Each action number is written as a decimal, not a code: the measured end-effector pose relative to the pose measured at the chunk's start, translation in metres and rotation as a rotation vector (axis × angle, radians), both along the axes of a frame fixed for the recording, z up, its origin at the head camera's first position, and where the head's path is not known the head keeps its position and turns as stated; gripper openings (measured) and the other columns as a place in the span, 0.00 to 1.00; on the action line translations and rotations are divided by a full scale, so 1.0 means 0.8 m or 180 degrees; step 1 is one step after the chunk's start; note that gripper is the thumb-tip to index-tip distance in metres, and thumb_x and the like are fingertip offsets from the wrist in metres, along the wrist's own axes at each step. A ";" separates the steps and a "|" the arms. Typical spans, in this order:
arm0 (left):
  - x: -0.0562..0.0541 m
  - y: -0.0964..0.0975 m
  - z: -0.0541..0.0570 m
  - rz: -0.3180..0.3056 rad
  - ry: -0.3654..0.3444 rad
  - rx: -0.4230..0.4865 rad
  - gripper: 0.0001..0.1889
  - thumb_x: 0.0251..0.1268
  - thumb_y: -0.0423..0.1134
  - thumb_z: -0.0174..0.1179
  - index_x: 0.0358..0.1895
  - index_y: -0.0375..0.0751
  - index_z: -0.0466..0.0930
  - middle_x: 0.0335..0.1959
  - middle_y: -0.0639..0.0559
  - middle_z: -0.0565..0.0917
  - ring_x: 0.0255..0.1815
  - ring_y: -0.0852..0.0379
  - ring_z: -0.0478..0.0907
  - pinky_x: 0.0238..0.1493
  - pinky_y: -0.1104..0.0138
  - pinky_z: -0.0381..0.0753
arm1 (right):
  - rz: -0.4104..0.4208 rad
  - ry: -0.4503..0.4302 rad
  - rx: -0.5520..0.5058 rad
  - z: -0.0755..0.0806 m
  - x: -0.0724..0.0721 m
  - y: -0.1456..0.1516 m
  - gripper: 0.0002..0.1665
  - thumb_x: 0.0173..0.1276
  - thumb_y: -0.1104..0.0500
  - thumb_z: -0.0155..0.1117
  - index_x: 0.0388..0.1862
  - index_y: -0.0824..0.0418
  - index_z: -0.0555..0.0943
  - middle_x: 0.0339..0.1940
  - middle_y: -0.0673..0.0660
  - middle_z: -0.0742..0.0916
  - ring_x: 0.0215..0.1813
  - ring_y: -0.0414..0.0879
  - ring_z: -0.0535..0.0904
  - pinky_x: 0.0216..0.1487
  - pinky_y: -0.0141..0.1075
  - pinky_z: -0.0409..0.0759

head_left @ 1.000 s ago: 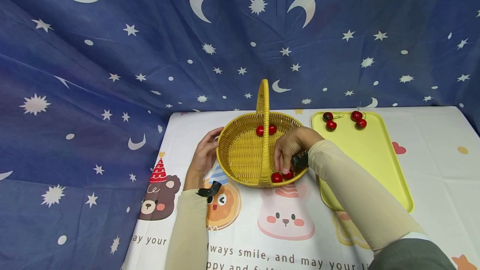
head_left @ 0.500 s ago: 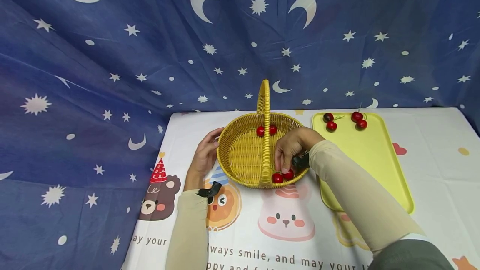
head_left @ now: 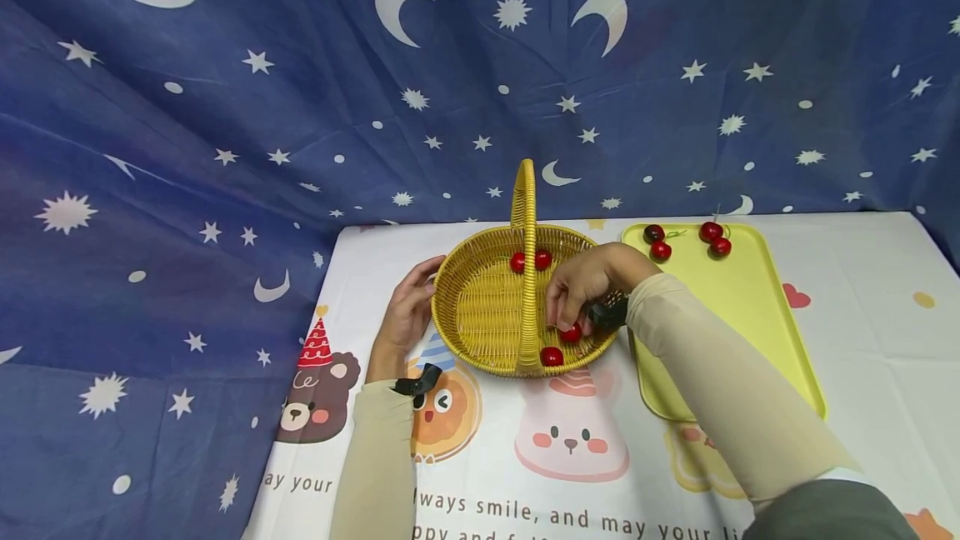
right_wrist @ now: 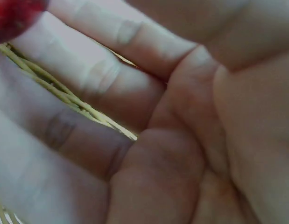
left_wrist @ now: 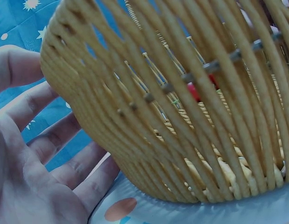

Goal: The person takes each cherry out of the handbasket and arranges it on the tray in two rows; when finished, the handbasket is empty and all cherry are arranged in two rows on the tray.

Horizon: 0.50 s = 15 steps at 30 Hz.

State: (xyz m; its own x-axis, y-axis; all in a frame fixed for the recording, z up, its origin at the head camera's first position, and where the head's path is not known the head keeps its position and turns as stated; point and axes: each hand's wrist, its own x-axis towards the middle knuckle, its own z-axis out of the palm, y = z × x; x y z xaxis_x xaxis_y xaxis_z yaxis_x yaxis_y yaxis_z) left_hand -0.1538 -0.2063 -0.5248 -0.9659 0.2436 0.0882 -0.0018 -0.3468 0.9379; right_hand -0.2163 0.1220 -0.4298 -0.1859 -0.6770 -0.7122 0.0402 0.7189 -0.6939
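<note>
A yellow wicker basket with a tall arched handle stands mid-table. My left hand rests its loosely straight fingers against the basket's left side; the left wrist view has the same fingers along the wicker wall. Inside the basket's right half, my right hand pinches a red cherry between thumb and fingertips. In the right wrist view that cherry shows at the upper left, by the fingers. Another cherry lies at the near wall. Two more cherries sit toward the back, around the handle.
A pale yellow tray lies right of the basket, under the right forearm. At its far end are a pair of stemmed cherries and another pair. Behind the white printed tablecloth hangs a dark blue star curtain.
My right hand has risen slightly away from the basket's near wall, and the pinched cherry has moved with it, apart from the cherry beside it. The left hand stays against the basket.
</note>
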 end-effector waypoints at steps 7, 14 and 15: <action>0.000 -0.002 -0.001 -0.0019 0.0038 -0.0006 0.28 0.71 0.30 0.47 0.73 0.30 0.65 0.64 0.48 0.74 0.58 0.57 0.78 0.55 0.69 0.81 | -0.0196 0.0145 -0.0216 0.013 0.000 0.012 0.20 0.65 0.66 0.66 0.55 0.72 0.83 0.38 0.53 0.89 0.37 0.40 0.86 0.44 0.37 0.88; 0.000 -0.002 -0.002 -0.0030 0.0028 -0.0025 0.28 0.71 0.30 0.46 0.73 0.30 0.65 0.65 0.48 0.74 0.57 0.57 0.78 0.55 0.69 0.81 | -0.0416 0.0370 -0.0433 0.020 0.002 0.029 0.16 0.68 0.64 0.64 0.53 0.68 0.85 0.36 0.53 0.88 0.38 0.41 0.85 0.48 0.39 0.88; 0.000 -0.002 -0.002 -0.0030 0.0030 -0.0024 0.28 0.71 0.30 0.47 0.74 0.30 0.65 0.65 0.48 0.74 0.57 0.57 0.78 0.55 0.69 0.81 | -0.0478 0.0369 -0.0478 0.020 0.003 0.031 0.16 0.68 0.64 0.64 0.53 0.68 0.84 0.36 0.53 0.87 0.39 0.42 0.85 0.48 0.40 0.88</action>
